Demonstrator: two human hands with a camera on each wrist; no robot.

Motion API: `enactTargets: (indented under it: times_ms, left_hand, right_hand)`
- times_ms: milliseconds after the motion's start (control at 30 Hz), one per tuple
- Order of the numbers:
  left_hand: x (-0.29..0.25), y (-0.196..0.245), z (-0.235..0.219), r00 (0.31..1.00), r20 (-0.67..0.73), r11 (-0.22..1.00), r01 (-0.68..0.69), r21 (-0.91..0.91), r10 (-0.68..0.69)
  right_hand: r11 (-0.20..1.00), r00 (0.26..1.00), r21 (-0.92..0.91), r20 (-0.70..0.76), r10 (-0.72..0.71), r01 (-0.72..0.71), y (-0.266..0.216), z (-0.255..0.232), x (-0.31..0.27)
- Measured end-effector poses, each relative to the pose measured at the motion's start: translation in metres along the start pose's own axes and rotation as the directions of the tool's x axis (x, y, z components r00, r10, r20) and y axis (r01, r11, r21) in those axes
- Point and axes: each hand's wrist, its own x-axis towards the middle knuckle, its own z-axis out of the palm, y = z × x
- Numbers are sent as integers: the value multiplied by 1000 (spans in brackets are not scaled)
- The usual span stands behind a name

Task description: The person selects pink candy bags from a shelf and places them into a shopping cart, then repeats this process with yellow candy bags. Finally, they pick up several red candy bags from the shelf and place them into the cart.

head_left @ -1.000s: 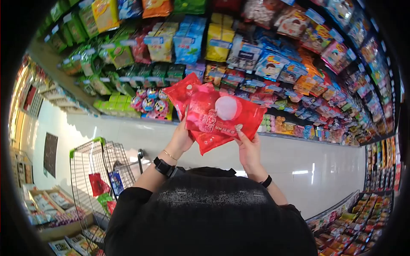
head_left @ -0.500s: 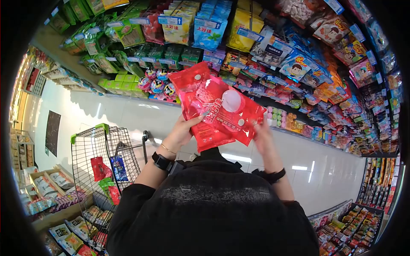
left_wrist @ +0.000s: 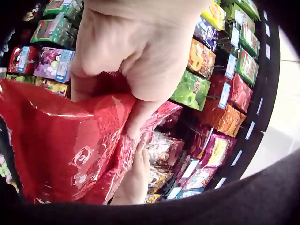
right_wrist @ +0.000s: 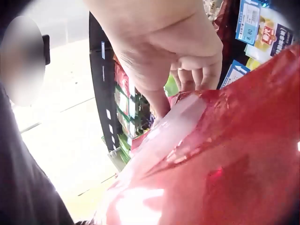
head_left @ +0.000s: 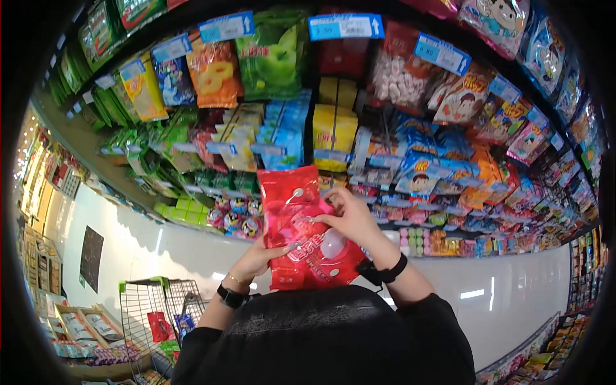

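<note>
Two glossy red candy bags overlap in front of my chest in the head view. The front bag (head_left: 314,260) bears a pale round picture and white lettering; the rear bag (head_left: 289,183) shows its top end above it. My left hand (head_left: 253,262) grips the bags by their left side, thumb across the front. At the upper right edge, my right hand (head_left: 353,221) pinches the red packaging between thumb and bent fingers. The left wrist view has the bulging red plastic (left_wrist: 70,150) below the left palm. In the right wrist view, the right thumb (right_wrist: 161,105) meets the bag's edge.
Ahead stand hanging shelves of candy, including a green bag (head_left: 273,54), a yellow bag (head_left: 333,131) and price tags (head_left: 346,27). A wire shopping cart (head_left: 144,321) with several packets is at my left. Bins of snacks (head_left: 86,324) line the lower left.
The head view has tilted up towards the shelves. The bags have turned more upright. My right hand left their lower right corner and now pinches higher up, while the left keeps its grip.
</note>
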Motion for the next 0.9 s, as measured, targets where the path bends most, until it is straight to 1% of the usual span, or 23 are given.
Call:
enactTargets:
  times_ms: [33, 67, 133, 167, 200, 267, 300, 333, 400, 433, 467, 533, 567, 600, 633, 667, 700, 733, 767, 800, 833, 867, 900]
  left_hand:
    - [4, 6, 3, 999, -31, 999, -39, -9, 38]
    - [9, 7, 1, 998, -32, 999, -51, -4, 51]
    - [16, 4, -7, 992, -99, 995, -82, -56, 76]
    - [18, 0, -15, 990, -122, 996, -75, -47, 69]
    - [20, 0, -17, 990, -123, 996, -81, -46, 74]
    - [22, 3, -19, 974, -183, 987, -147, -59, 134]
    - [22, 6, -18, 961, -216, 983, -181, -27, 172]
    - [22, 13, -18, 959, -216, 981, -194, -30, 183]
    - [20, 24, -18, 951, -212, 974, -222, 44, 226]
    - [20, 27, -26, 957, -208, 977, -184, 106, 203]
    - [21, 31, -28, 955, -209, 976, -192, 100, 210]
    - [22, 47, -30, 951, -163, 947, -223, 230, 264]
    - [22, 54, -33, 951, -157, 946, -229, 227, 268]
    - [23, 60, -35, 950, -158, 945, -231, 231, 270]
    - [24, 65, -39, 950, -158, 944, -230, 235, 271]
    - [25, 68, -49, 953, -146, 946, -229, 229, 266]
    - [25, 71, -64, 956, -165, 954, -203, 220, 242]
    - [26, 76, -73, 959, -182, 961, -178, 211, 218]
    - [27, 85, -78, 961, -174, 973, -192, 127, 213]
    - [28, 91, -87, 965, -156, 973, -192, 124, 210]
    - [28, 98, -98, 969, -114, 972, -208, 113, 220]
    - [28, 104, -108, 971, -71, 971, -219, 100, 226]
    - [27, 112, -114, 970, -74, 967, -223, 122, 233]
  right_hand:
    - [1000, 1000, -6, 2, 17, -17, 2, 0, 5]
    - [997, 1000, -66, 12, -28, 29, 10, 3, 9]
    - [987, 984, -34, -71, -161, 158, 8, 9, 14]
    - [985, 982, -63, -89, -168, 163, 2, 9, 15]
    - [963, 953, -114, -154, -262, 246, 2, 13, 17]
    - [910, 881, -142, -230, -413, 390, -8, 14, 25]
    - [927, 895, -84, -242, -374, 364, -8, 19, 26]
    - [923, 892, -88, -236, -384, 374, -9, 20, 32]
    - [931, 925, 60, -156, -347, 360, -19, 20, 44]
    - [932, 922, 80, -201, -332, 353, -29, 22, 54]
    - [931, 921, 75, -193, -339, 358, -24, 26, 60]
    - [928, 927, 61, 57, -371, 368, -19, 32, 75]
    - [946, 943, 15, 78, -323, 323, -22, 32, 77]
    - [946, 943, 5, 77, -322, 323, -29, 30, 80]
    - [980, 979, 138, 121, -163, 146, -35, 30, 83]
    - [965, 983, 260, 181, -3, -45, -38, 30, 85]
    - [984, 992, 158, 84, -97, 83, -31, 30, 91]
    - [983, 998, 176, -46, -37, 45, -31, 27, 97]
    - [917, 984, 398, -147, 102, -36, -36, 21, 106]
    - [799, 957, 596, -182, 225, -75, -49, 6, 116]
    - [743, 936, 669, -271, 223, 16, -51, -7, 128]
    - [775, 922, 625, -349, 171, 93, -51, -21, 140]
    - [764, 910, 628, -388, 144, 147, -45, -33, 152]
